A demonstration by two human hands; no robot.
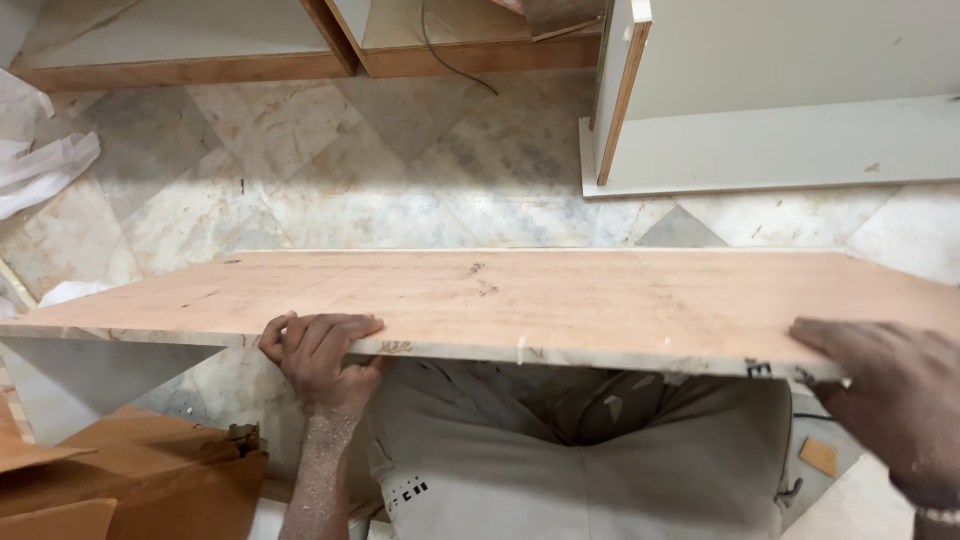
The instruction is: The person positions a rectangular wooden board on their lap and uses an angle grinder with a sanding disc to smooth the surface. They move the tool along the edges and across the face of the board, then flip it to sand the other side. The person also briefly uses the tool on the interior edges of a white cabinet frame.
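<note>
A long plywood board [560,300] with a bare brown face lies flat across the view, held above my lap. My left hand [320,360] grips its near edge left of the middle, fingers curled over the top and thumb underneath. At the board's right end, my right hand [890,395] rests over the near corner, fingers spread on the top face. Sawdust covers my left forearm.
Marble-patterned floor tiles [380,170] lie beyond the board. White laminated cabinet panels [780,140] stand at the upper right, wooden-edged cabinet frames [200,60] along the top, and a black cable [450,60] between them. Brown board pieces [140,480] are at lower left, crumpled white plastic [40,165] at far left.
</note>
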